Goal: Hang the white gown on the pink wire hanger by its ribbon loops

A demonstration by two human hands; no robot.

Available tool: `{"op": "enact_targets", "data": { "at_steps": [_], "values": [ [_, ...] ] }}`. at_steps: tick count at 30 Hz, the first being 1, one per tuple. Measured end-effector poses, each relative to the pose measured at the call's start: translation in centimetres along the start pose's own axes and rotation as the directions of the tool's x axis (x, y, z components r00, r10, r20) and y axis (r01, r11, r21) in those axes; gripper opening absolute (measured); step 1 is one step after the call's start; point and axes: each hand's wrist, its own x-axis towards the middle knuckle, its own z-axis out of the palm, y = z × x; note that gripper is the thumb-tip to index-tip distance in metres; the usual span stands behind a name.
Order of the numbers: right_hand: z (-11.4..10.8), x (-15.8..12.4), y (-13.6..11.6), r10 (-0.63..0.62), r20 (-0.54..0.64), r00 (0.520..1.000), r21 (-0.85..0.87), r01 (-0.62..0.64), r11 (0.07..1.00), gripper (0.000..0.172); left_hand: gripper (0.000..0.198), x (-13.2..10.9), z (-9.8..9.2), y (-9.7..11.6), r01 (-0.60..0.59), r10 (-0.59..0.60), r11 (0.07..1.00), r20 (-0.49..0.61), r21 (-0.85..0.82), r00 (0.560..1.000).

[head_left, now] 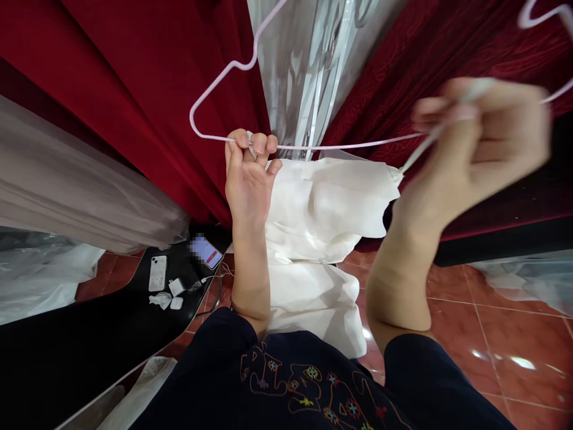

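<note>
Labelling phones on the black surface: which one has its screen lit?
The phone lying nearer the red curtain, screen up and lit. The other, the white phone, lies face down showing its camera, next to the small white charger pieces.

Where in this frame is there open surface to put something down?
Bare red tiled floor lies right of the white garment, below the red curtain. The black table is bare nearer the camera, crowded by the phones and charger. Both hands, left hand and right hand, grip the hanger.
</note>
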Motion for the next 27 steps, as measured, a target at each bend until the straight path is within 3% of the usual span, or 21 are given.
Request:
{"op": "enact_targets", "data": {
  "at_steps": [2,4,5,9,12,15,17,20,22,25,27],
  "values": [
    [2.2,-1.4,0.3,-0.016,0.251,0.968,-0.053,0.03,0.998,0.027,0.02,-0.3,0.3,0.0,-0.02,0.02,0.998,0.01,-0.056,1.0],
    [3.1,-2.4,1.1,0.017,0.397,0.918,-0.118,0.033,0.993,0.03,0.018,-0.7,0.6,0.2,-0.051,0.051,0.997,-0.007,-0.066,0.999],
    [3.2,-2.8,1.5,0.025,0.411,0.911,-0.136,0.035,0.99,0.03,0.018,-0.9,0.7,0.3,-0.065,0.064,0.996,-0.014,-0.058,0.998],
    [2.6,-3.6,2.5,-0.014,0.316,0.949,-0.076,0.041,0.996,0.023,0.022,-1.4,0.5,0.6,-0.079,0.079,0.996,0.014,0.036,0.997],
    [2.6,-3.4,2.5,-0.021,0.291,0.956,-0.013,0.026,1.0,0.022,0.017,-1.1,-0.2,1.1,-0.198,0.202,0.964,-0.007,0.177,0.979],
    [2.5,-2.9,2.5,-0.007,0.294,0.956,-0.014,0.011,1.0,0.023,0.028,-0.6,-1.4,2.6,-0.364,0.426,0.842,-0.076,0.398,0.902],
    [2.2,-2.5,2.5,0.0,0.3,0.954,-0.059,0.018,0.998,0.023,0.043,-0.4,-2.3,4.1,-0.401,0.508,0.74,-0.058,0.539,0.859],
    [1.6,-1.8,2.7,-0.018,0.318,0.948,-0.113,0.057,0.992,0.023,0.057,-0.4,-3.7,6.3,-0.373,0.437,0.671,0.065,0.64,0.897],
    [1.4,-1.5,2.9,-0.037,0.327,0.944,-0.105,0.075,0.992,0.023,0.052,-0.4,-4.2,7.4,-0.391,0.407,0.636,0.141,0.665,0.902],
    [1.5,-1.1,3.3,-0.032,0.332,0.943,-0.107,0.071,0.992,0.023,0.024,0.1,-4.1,8.1,-0.489,0.474,0.58,0.218,0.652,0.853],
    [1.7,-1.0,3.6,-0.03,0.344,0.938,-0.102,0.069,0.992,0.025,0.02,0.5,-3.5,8.1,-0.525,0.523,0.586,0.207,0.617,0.827]
  ]
}}
